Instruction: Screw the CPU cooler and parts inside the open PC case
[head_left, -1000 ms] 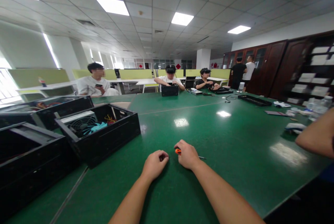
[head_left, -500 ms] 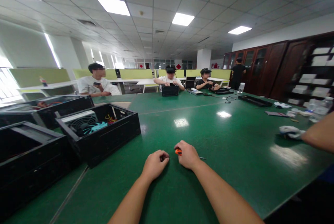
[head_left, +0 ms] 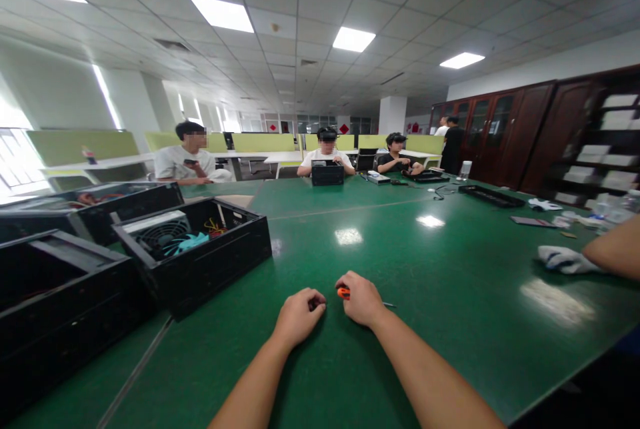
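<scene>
Both my hands rest on the green table (head_left: 450, 262) in front of me. My right hand (head_left: 364, 299) is closed around a small screwdriver (head_left: 343, 293) with an orange handle; its thin metal shaft sticks out to the right of the hand. My left hand (head_left: 298, 315) lies just left of it, curled into a loose fist with nothing visible in it. An open black computer case (head_left: 200, 252) with a fan and coloured wires inside stands to the left of my hands.
More black cases (head_left: 60, 295) line the left edge. A co-worker's arm and white-gloved hand (head_left: 565, 259) reach in from the right. Three people sit at the far end, with a black box (head_left: 327, 173) and a tray (head_left: 489, 195) near them. Dark cabinets stand at right.
My hands have stayed put. The co-worker's gloved hand at the right has slid further onto the table. The view has tilted slightly.
</scene>
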Available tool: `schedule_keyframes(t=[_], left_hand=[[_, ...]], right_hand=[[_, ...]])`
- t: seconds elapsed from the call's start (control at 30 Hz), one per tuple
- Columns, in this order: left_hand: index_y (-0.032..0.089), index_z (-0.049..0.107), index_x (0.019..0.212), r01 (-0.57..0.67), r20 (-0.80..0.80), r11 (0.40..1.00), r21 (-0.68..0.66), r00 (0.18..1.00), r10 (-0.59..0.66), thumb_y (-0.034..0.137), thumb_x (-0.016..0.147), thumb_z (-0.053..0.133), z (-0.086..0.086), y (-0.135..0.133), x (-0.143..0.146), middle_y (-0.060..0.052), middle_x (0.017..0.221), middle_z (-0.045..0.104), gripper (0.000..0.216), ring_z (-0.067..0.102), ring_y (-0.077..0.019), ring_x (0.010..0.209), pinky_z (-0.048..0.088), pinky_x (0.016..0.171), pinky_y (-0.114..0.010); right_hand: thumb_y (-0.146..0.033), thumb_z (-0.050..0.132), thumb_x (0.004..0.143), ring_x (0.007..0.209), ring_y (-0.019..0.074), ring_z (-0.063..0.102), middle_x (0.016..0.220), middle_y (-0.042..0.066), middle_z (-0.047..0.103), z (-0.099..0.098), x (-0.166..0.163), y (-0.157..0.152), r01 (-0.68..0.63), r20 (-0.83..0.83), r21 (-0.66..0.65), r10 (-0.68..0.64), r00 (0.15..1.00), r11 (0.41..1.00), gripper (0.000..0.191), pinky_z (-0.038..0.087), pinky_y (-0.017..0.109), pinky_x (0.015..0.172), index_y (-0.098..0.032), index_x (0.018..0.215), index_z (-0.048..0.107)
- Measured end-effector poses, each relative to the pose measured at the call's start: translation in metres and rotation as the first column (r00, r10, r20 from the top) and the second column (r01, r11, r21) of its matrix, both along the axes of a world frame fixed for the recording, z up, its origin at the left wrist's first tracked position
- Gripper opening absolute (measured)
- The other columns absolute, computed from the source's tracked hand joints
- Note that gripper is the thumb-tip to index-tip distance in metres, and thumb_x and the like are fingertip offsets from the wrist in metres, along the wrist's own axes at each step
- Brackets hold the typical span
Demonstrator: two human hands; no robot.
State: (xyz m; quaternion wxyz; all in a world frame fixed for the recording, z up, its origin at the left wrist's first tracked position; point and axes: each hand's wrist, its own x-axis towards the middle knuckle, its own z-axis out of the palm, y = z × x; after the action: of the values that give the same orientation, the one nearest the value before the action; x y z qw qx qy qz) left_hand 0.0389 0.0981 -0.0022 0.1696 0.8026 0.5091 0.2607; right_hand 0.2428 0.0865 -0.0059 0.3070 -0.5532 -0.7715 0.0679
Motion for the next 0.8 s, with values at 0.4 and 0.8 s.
schedule_keyframes(t=[0.4,0.8], left_hand=[[0.023,0.074,0.087,0.0,-0.008,1.0,0.006,1.0,0.0,0.019,0.081,0.063,0.0041,-0.0029,0.0022,-0.001,0.085,0.07,0.013,0.064,-0.0173,0.08,0.045,0.073,-0.027],[0.024,0.074,0.087,-0.013,-0.059,0.999,0.042,0.998,0.015,0.02,0.082,0.064,0.0014,-0.0046,0.0015,0.0,0.084,0.071,0.011,0.065,-0.0163,0.078,0.047,0.071,-0.025]], right_hand=[[-0.009,0.059,0.074,0.097,0.0194,0.067,0.105,0.001,0.072,0.0024,0.0,-0.0022,-0.011,0.006,-0.011,0.012,1.0,1.0,0.035,0.048,0.026,0.084,-0.027,0.102,0.069],[-0.009,0.061,0.077,0.099,0.0209,0.067,0.106,0.003,0.074,0.0077,-0.0008,-0.0036,-0.028,0.034,-0.083,0.03,0.999,0.996,0.031,0.05,0.034,0.089,-0.022,0.105,0.07]])
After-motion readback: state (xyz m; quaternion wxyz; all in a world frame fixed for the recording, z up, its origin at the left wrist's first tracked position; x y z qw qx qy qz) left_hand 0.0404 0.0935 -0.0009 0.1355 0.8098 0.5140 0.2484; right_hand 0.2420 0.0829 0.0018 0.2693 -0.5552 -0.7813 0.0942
